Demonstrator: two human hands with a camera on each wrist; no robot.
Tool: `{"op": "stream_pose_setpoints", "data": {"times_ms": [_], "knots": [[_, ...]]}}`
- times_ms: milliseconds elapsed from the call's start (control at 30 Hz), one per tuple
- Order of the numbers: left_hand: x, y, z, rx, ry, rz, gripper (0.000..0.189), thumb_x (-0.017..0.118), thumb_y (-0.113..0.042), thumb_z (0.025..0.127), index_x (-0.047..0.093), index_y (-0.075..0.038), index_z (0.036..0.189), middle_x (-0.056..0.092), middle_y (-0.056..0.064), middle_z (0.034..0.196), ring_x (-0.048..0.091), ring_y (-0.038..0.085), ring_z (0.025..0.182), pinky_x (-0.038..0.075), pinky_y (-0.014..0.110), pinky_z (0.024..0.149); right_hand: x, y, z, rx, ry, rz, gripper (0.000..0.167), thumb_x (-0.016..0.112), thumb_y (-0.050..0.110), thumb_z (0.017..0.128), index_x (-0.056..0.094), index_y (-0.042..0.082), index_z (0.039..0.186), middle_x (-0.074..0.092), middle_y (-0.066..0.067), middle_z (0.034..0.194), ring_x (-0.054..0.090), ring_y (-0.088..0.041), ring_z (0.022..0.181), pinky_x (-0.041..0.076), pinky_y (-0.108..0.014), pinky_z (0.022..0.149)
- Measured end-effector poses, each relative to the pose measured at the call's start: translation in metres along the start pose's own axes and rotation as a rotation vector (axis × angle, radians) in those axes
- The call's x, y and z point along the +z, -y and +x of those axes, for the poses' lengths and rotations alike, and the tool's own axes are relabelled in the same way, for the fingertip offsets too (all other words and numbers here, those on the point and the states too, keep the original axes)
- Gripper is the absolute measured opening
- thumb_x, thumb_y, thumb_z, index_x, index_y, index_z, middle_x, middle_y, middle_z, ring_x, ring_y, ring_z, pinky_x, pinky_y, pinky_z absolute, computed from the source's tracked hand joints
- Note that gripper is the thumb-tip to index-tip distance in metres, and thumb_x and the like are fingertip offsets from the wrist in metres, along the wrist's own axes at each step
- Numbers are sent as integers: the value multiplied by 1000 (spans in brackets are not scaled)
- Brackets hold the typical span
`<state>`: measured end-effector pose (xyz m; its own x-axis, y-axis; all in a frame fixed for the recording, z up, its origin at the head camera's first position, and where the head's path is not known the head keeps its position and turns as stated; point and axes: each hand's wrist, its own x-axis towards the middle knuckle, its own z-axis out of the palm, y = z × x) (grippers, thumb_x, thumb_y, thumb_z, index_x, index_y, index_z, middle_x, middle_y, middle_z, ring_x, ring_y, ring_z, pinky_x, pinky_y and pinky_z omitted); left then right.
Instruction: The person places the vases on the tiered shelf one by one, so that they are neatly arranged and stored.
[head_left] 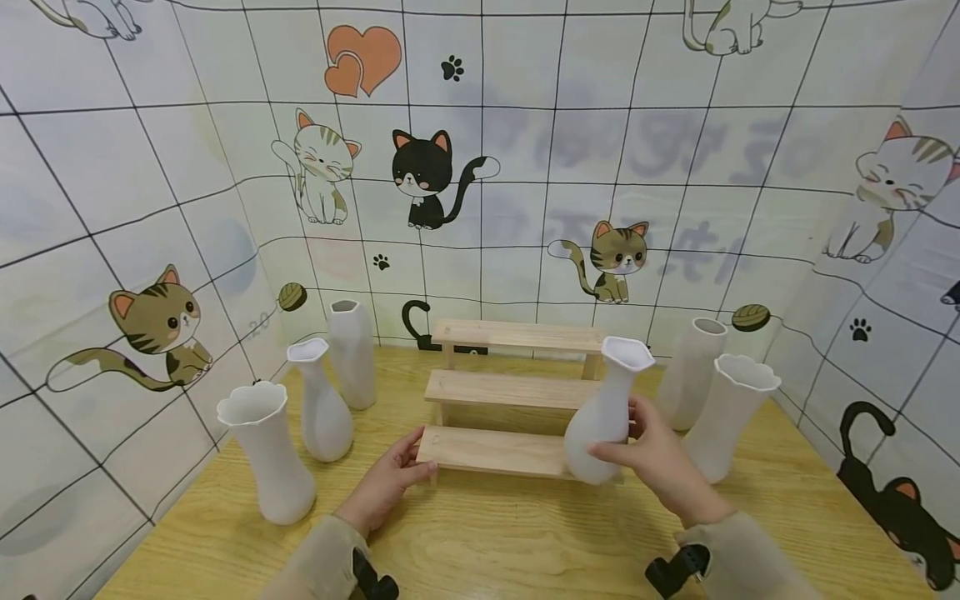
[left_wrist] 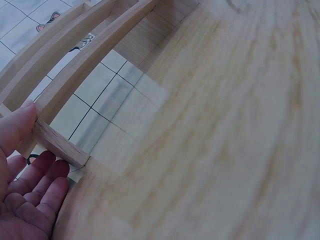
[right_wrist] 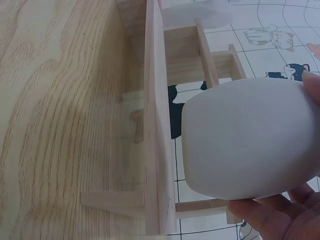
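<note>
My right hand (head_left: 663, 458) holds a white vase (head_left: 600, 429) with a round belly, narrow neck and flared rim, thumb on one side and fingers on the other. The vase stands upright over the right end of the lowest step of a three-tier wooden stand (head_left: 487, 450). In the right wrist view, its smooth base (right_wrist: 250, 140) shows close to the board's edge. At the stand's left end, my left hand (head_left: 382, 487) grips the lowest step. In the left wrist view, the thumb lies at the board's corner and the fingers bend behind the leg (left_wrist: 62, 145).
Left of the stand are a wavy-rimmed vase (head_left: 270, 458), a narrow-necked vase (head_left: 324, 408) and a tall angular vase (head_left: 352, 358). To the right stand a cylindrical vase (head_left: 690, 375) and another wavy-rimmed vase (head_left: 727, 421). A cat-printed cloth (head_left: 517, 167) encloses the wooden table (head_left: 495, 542).
</note>
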<state>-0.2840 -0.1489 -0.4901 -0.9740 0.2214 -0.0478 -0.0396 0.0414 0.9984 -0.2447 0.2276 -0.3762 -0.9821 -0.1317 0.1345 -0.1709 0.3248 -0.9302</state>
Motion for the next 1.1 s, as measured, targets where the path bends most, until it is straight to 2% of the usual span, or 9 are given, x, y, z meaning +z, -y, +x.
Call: {"op": "stream_pose_setpoints", "data": {"times_ms": [333, 667, 1100], "knots": [[-1, 2, 1, -4, -2, 1, 84, 72, -25, 88, 22, -9, 153, 50, 16, 133, 50, 24, 117, 33, 48, 105, 12, 3, 10, -9, 32, 34, 82, 82, 18, 78, 32, 5, 143, 45, -19, 130, 49, -33, 114, 44, -44, 91], [-4, 5, 2, 12, 30, 12, 86, 71, -29, 88, 19, -9, 154, 49, 16, 135, 48, 26, 120, 29, 51, 107, 25, 7, 18, 33, 24, 2, 85, 83, 20, 77, 32, 8, 143, 44, -18, 134, 47, -35, 119, 41, -54, 97], [0, 0, 0, 4, 5, -13, 80, 70, -24, 89, 23, -9, 153, 50, 14, 135, 48, 25, 120, 30, 50, 107, 36, 9, 26, 38, 26, -7, 82, 84, 22, 75, 36, 12, 141, 47, -16, 130, 50, -32, 114, 41, -53, 96]]}}
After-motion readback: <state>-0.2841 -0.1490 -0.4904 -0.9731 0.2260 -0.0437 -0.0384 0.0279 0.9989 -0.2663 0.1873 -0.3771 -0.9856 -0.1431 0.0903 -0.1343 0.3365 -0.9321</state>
